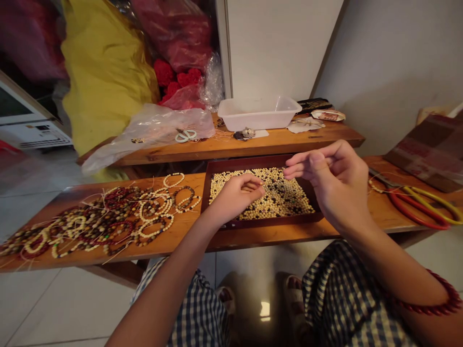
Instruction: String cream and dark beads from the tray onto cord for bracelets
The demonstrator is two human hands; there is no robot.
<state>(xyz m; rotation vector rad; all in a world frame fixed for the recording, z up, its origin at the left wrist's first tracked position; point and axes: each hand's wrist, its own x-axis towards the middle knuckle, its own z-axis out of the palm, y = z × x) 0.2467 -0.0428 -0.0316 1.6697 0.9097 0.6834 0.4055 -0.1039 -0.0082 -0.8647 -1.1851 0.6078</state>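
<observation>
My left hand [238,195] is over the left half of a dark red tray [267,223] full of small beads [278,193], mostly cream with some dark ones. Its thumb and fingers curl together around a tiny yellowish bead [261,183] at the fingertips. My right hand [334,180] is raised above the tray's right end, thumb pressed to the index finger and the other fingers stretched loosely to the left. Whatever that pinch holds is too thin or small to make out. A dark red beaded bracelet [434,308] circles the right wrist.
Beaded bracelets [119,212] lie heaped on the bench's left. At its right are red-and-yellow-handled pliers [421,205] and a cardboard box [430,149]. The rear bench holds a white plastic tub [258,118], scissors [185,136] and a clear plastic bag [159,125].
</observation>
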